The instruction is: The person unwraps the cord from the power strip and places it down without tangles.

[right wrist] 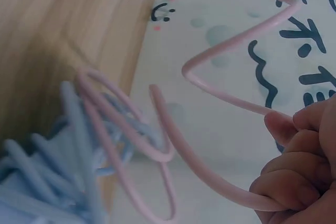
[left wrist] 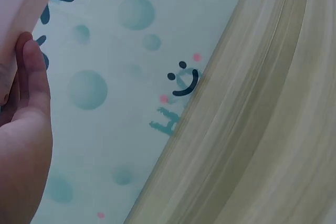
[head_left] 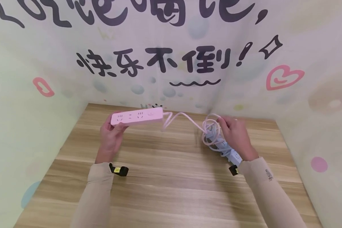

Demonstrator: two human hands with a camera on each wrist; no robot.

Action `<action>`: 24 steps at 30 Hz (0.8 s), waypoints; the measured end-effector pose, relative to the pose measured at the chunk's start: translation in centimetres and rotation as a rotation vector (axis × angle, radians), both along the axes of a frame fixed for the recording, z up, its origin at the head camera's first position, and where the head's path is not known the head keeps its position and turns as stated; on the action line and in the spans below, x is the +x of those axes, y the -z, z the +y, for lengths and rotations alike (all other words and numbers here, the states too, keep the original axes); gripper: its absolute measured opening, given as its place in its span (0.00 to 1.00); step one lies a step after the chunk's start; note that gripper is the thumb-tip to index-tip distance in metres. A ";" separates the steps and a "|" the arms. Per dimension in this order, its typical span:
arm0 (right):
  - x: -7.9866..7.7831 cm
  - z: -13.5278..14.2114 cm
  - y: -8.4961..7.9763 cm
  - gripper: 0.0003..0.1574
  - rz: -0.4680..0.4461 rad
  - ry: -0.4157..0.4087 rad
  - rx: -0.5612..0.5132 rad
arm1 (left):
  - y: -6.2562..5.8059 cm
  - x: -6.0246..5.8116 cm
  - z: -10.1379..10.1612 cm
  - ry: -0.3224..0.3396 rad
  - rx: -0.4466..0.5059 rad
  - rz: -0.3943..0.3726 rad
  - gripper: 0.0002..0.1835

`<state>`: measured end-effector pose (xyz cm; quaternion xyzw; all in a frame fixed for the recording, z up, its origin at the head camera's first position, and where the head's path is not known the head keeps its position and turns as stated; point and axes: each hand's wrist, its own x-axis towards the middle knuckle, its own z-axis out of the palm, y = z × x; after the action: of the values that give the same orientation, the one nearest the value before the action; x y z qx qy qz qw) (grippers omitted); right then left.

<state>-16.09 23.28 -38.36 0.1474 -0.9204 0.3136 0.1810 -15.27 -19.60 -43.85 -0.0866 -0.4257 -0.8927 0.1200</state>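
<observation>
My left hand (head_left: 111, 136) grips one end of a pink power strip (head_left: 136, 116), raised over the table with its socket face showing. In the left wrist view, the thumb and fingers (left wrist: 35, 74) clasp the strip's edge. From its other end a pink cord (head_left: 189, 117) runs in bends across to my right hand (head_left: 237, 137). The right wrist view shows curled fingers (right wrist: 294, 174) around this cord, with loose loops hanging beside them. Below the right hand is a light blue power strip (head_left: 223, 146) wrapped in its own blue cord, partly hidden by the hand and the pink loops.
The wood-grain table (head_left: 159, 190) is bounded by a printed cloth backdrop (head_left: 159, 91) behind it, and similar cloth hangs at both sides. Black bands with small devices (head_left: 121, 171) are on both wrists, over beige sleeves.
</observation>
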 end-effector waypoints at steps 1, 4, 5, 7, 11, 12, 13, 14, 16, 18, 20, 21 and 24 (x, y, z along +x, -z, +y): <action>0.2 0.1 0.4 0.17 -0.007 0.000 0.004 | 0.1 0.0 -0.2 -0.025 0.009 -0.004 0.17; 1.2 0.4 1.4 0.20 -0.078 -0.008 0.004 | 0.2 0.0 -0.7 -0.121 -0.011 -0.044 0.18; 1.5 0.5 1.7 0.21 -0.104 -0.007 0.000 | 0.3 0.1 -0.9 -0.154 -0.024 -0.067 0.18; 2.0 0.5 2.1 0.22 -0.146 -0.008 -0.005 | 0.5 0.1 -1.1 -0.219 -0.049 -0.147 0.21; 2.5 0.4 2.9 0.22 -0.223 -0.001 -0.020 | 1.2 0.3 -1.4 -0.320 -0.175 -0.376 0.28; 2.6 0.3 3.1 0.22 -0.237 -0.002 -0.018 | 1.4 0.4 -1.5 -0.339 -0.224 -0.428 0.29; 2.7 0.2 3.3 0.22 -0.252 -0.004 -0.016 | 1.6 0.5 -1.5 -0.353 -0.275 -0.473 0.30; 2.8 0.1 3.5 0.21 -0.265 -0.006 -0.015 | 1.9 0.6 -1.5 -0.363 -0.325 -0.511 0.31; 3.0 -0.3 3.8 0.20 -0.284 -0.013 -0.004 | 2.5 0.8 -1.4 -0.373 -0.421 -0.562 0.32; 3.4 -0.6 4.3 0.19 -0.289 -0.025 0.011 | 3.1 1.0 -1.2 -0.375 -0.490 -0.595 0.33; 3.9 -0.9 4.7 0.18 -0.304 -0.054 0.013 | 3.8 1.2 -0.9 -0.379 -0.532 -0.622 0.33; 4.1 -1.2 4.9 0.18 -0.311 -0.070 0.017 | 4.1 1.3 -0.8 -0.385 -0.553 -0.634 0.33; 4.8 -1.8 5.7 0.16 -0.342 -0.124 0.022 | 5.0 1.5 -0.6 -0.409 -0.597 -0.662 0.32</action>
<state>-11.32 21.47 -44.06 0.1504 -0.9303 0.3346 0.0005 -13.75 -20.16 -48.85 0.2565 -0.6865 -0.6695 0.1210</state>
